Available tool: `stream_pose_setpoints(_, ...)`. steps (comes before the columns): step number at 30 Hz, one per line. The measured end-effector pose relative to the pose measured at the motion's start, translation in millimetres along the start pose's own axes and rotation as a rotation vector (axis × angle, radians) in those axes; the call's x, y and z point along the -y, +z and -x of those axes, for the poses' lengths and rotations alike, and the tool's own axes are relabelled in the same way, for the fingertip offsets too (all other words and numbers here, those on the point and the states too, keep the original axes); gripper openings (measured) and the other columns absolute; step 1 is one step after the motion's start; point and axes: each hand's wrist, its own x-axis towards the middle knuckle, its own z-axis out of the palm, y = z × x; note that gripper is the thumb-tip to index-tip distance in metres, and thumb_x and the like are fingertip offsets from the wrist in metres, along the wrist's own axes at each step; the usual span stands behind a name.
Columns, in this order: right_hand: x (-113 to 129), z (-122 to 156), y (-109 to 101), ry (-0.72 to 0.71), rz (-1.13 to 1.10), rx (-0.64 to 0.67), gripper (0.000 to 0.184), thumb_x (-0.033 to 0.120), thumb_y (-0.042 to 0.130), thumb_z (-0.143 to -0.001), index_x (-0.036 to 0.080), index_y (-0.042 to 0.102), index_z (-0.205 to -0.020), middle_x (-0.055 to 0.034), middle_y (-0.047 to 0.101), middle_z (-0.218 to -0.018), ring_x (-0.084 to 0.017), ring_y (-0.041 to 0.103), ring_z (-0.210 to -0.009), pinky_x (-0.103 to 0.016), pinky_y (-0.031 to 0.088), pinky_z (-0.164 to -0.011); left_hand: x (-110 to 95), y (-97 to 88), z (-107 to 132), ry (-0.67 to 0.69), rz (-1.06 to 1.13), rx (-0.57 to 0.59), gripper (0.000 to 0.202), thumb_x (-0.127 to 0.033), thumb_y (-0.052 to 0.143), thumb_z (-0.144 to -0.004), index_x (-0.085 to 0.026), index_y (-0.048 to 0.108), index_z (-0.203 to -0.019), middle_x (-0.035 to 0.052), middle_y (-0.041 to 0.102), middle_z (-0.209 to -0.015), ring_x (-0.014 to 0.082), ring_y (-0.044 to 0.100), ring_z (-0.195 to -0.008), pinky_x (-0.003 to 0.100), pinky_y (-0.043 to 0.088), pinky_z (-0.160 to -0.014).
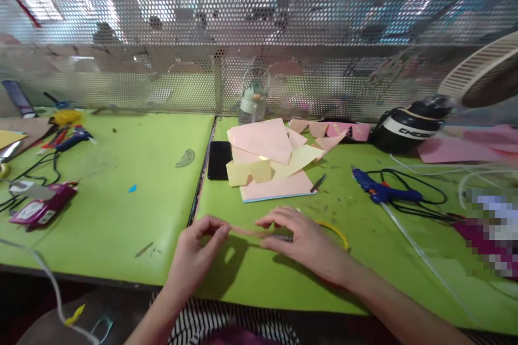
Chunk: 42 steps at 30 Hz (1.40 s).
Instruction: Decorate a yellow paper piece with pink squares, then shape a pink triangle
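Left hand (197,245) pinches one end of a thin pinkish strip (245,232) above the green table (291,283); the right hand (302,238) curves loosely about its other end, grip unclear. Straightening seems in hand, calling for a light touch.

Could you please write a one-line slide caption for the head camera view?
Left hand pinching a thin pinkish strip, right hand close by, over a green table near pastel papers.
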Motion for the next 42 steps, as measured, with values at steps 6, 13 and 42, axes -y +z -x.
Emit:
stream_pose_setpoints(6, 5.9, 5.9, 3.0, 0.117, -0.091, 0.026, 0.018, 0.040, 0.064, -0.085, 0.024, 0.072, -0.085, -0.0007, 0.071, -0.083, -0.016, 0.062, -0.076, -0.028, 0.045, -0.067, -3.5, -2.1, 0.5, -0.050, 0.122, -0.010, 0.025, -0.041, 0.064, -0.085, -0.018, 0.064, -0.077, 0.0001, 0.066, -0.071, 0.0132, 0.060, -0.068, 0.021, 0.044, -0.062)
stream_pose_setpoints(13, 2.7, 12.4, 11.6, 0.296, -0.464, 0.078, 0.032, 0.051, 0.067, -0.079, 0.020, 0.069, -0.076, 0.0013, 0.061, -0.067, -0.012, 0.051, -0.061, -0.024, 0.037, -0.054, -1.5, -1.3, 1.1, -0.097, 0.363, -0.081, 0.027, -0.045, 0.067, -0.085, -0.018, 0.070, -0.085, 0.0011, 0.068, -0.074, 0.0119, 0.061, -0.071, 0.021, 0.048, -0.070)
stream_pose_setpoints(42, 5.2, 29.3, 18.7, -0.819, 0.371, -0.393, 0.019, 0.012, 0.059, -0.091, 0.023, 0.066, -0.104, -0.0008, 0.075, -0.087, -0.014, 0.064, -0.081, -0.028, 0.050, -0.075, -8.6, 30.4, -3.9, -0.245, 0.655, 0.146, 0.035, -0.049, 0.080, -0.069, -0.015, 0.073, -0.072, -0.0002, 0.062, -0.064, 0.0078, 0.048, -0.059, 0.021, 0.038, -0.061)
